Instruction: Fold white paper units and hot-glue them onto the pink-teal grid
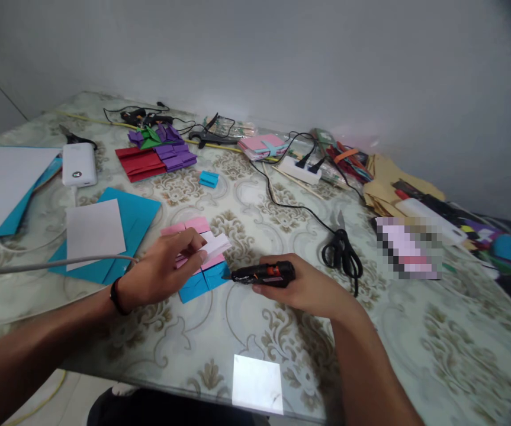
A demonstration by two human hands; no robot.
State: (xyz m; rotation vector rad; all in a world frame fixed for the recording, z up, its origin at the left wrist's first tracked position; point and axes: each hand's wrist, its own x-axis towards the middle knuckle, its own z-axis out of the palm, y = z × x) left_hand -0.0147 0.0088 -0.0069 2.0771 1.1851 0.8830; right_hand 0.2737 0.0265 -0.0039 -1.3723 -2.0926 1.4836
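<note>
My left hand (pixel 166 263) pinches a folded white paper piece (pixel 216 244) between thumb and forefinger. Beneath that hand lie joined folded papers, pink (pixel 197 223) at the back and blue (pixel 202 284) at the front, partly covered by my fingers. My right hand (pixel 295 281) is wrapped round a black hot glue gun (pixel 262 273) with orange parts. Its nozzle points left, at the right edge of the blue folded paper; whether it touches is hard to tell. A small folded blue piece (pixel 209 178) sits farther back on the table.
Blue sheets with a white square (pixel 95 232) lie at left, near a white power bank (pixel 79 164). Red folded paper (pixel 140 163) and purple pieces are behind. Black scissors (pixel 342 251) lie at right, past a cord running to a white power strip (pixel 300 170).
</note>
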